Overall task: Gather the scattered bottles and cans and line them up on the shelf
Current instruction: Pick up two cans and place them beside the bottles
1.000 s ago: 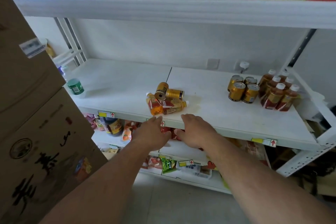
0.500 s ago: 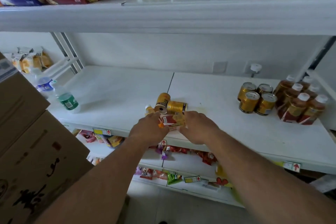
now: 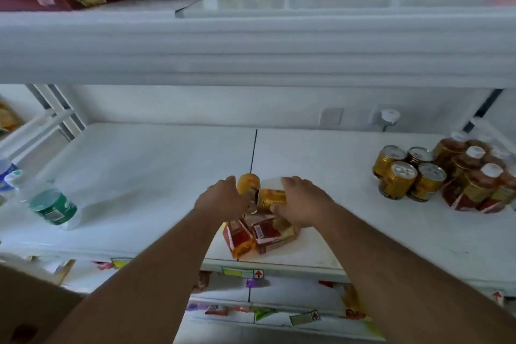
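Six gold cans in all: four standing upright (image 3: 409,173), two tipped over (image 3: 259,193). Two tea bottles lying down (image 3: 258,234), two water bottles on their sides (image 3: 42,201), two hands (image 3: 223,198).

Shelf (image 3: 139,176): white board, smooth and matt
Gold cans (image 3: 409,173): glossy metal, silvery tops
Lying can (image 3: 272,200): the same shiny gold metal
Tea bottles (image 3: 472,176): clear plastic (white caps), glossy printed labels
Green-labelled bottle (image 3: 47,204): clear plastic
Carton (image 3: 33,310): matt brown cardboard
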